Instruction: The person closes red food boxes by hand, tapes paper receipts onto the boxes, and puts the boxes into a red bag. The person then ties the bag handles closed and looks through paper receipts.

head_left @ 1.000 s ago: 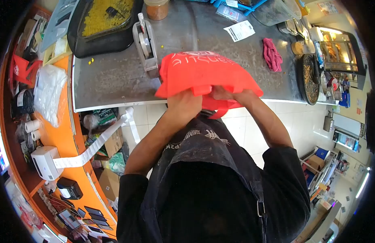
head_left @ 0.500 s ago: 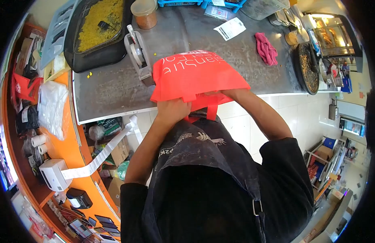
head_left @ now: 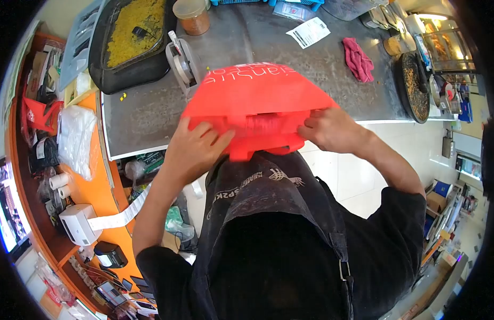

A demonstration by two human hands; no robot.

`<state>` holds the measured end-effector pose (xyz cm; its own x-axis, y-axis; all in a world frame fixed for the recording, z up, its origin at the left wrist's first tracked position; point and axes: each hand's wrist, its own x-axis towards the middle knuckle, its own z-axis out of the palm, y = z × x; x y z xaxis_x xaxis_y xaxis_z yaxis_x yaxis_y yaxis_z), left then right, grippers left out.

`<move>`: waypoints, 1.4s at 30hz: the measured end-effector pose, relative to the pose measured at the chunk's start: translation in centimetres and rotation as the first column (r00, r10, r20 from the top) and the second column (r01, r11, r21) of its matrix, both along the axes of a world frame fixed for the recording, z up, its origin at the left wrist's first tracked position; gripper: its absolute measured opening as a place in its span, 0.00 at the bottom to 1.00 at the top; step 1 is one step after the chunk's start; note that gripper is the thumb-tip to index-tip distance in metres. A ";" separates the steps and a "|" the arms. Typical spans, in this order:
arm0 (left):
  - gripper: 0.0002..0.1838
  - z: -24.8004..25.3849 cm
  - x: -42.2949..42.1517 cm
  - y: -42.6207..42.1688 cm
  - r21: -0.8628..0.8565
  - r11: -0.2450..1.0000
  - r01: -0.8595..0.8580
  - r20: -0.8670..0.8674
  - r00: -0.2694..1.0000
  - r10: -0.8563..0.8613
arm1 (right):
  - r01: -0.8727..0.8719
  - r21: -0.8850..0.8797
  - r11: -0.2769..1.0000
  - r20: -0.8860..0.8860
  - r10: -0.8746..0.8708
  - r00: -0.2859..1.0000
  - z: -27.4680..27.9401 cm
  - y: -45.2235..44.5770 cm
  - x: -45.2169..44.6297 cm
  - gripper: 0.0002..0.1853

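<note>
A red fabric bag [head_left: 257, 93] with pale lettering lies at the front edge of the metal counter, its mouth facing my body and partly spread. Something pale shows inside, too indistinct to name. My left hand [head_left: 196, 146] grips the bag's left corner, fingers curled over the rim. At the opposite corner, my right hand [head_left: 329, 129] pinches the rim with bent fingers. The red straps hang at the mouth between both hands. A tape dispenser [head_left: 183, 66] stands just behind the bag's left side.
Beyond the dispenser are a black tray of yellow food [head_left: 132, 34] and a lidded jar [head_left: 192, 18]. A pink cloth [head_left: 358, 60], a printed paper [head_left: 309, 33] and a dark round pan [head_left: 412, 88] lie rightward. A printer [head_left: 79, 224] with trailing paper is at left.
Both hands have moved apart from inside the bag's mouth to its two corners. The mouth has widened and now faces me, and the bag looks broader.
</note>
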<state>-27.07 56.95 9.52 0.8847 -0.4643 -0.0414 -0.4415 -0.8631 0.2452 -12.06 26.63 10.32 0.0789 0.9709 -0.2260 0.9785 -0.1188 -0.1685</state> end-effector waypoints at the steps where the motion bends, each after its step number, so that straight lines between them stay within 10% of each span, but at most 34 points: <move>1: 0.25 -0.5 0.9 0.3 0.010 1.000 0.029 -0.029 0.999 -0.028 | 0.073 0.187 0.980 -0.077 -0.060 0.995 1.1 0.7 0.6 0.08; 3: 0.20 0.0 2.6 0.5 -0.327 0.945 0.001 0.121 0.992 0.041 | 0.256 0.511 0.821 -0.263 -0.134 0.956 3.3 2.4 1.3 0.04; 6: 0.21 2.5 4.9 -0.6 -0.712 0.683 -0.162 -0.046 0.982 0.186 | 0.530 0.528 0.663 -0.478 -0.283 0.831 3.8 3.4 1.7 0.03; 9: 0.22 3.8 7.6 -1.2 -0.423 0.903 -0.080 0.326 0.916 0.234 | 0.623 0.472 0.624 -0.583 -0.309 0.751 3.4 3.4 2.3 0.07; 13: 0.20 3.6 10.7 0.1 -0.396 0.918 0.037 0.205 0.978 0.048 | 0.515 0.650 0.559 -0.380 -0.347 0.857 2.1 5.6 1.7 0.13; 17: 0.15 2.8 13.7 0.3 0.265 0.963 -0.039 0.430 0.899 -0.082 | 0.284 0.589 0.756 -0.268 -0.148 0.952 0.9 5.8 2.8 0.16; 20: 0.13 3.1 15.7 1.8 0.431 0.896 0.103 0.385 0.878 -0.286 | 0.389 0.712 0.585 -0.402 -0.114 0.908 1.8 6.2 2.6 0.14; 22: 0.09 4.6 16.1 2.4 -0.058 0.996 0.069 0.486 0.873 -0.032 | 0.535 0.720 0.443 -0.502 -0.200 0.841 2.5 5.6 2.4 0.10; 25: 0.06 6.0 16.2 3.5 -0.870 0.486 -0.081 0.011 0.983 0.183 | 0.746 0.660 0.087 -0.739 -0.100 0.666 2.2 4.7 3.9 0.21; 28: 0.10 4.4 15.5 3.5 -0.909 -0.239 -0.340 -0.341 0.939 -0.040 | 0.664 0.748 0.010 -0.662 -0.053 0.747 3.6 6.1 4.6 0.31; 31: 0.10 2.6 16.1 1.3 -0.844 -0.347 -0.410 -0.421 0.906 -0.046 | 0.646 0.722 0.246 -0.651 -0.072 0.755 3.3 8.1 4.3 0.38; 35: 0.19 2.1 15.9 0.2 -0.942 -0.094 -0.322 -0.320 0.947 -0.032 | 0.708 0.569 0.419 -0.723 -0.156 0.673 1.7 10.8 6.2 0.31; 38: 0.48 2.3 13.1 2.3 -0.914 -0.350 -0.205 -0.239 0.970 0.054 | 0.897 0.373 0.239 -0.920 -0.034 0.391 0.5 11.4 8.1 0.12; 42: 0.82 -4.1 7.8 1.0 -0.785 0.587 -0.200 -0.081 0.971 0.224 | 0.966 -0.034 0.256 -0.911 0.391 -0.135 0.5 12.4 8.7 0.09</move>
<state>-19.30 57.91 5.46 0.9576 -0.1067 0.2675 -0.2874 -0.4144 0.8635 -3.40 38.99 10.86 0.8775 0.4794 -0.0115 -0.2843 0.5008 -0.8176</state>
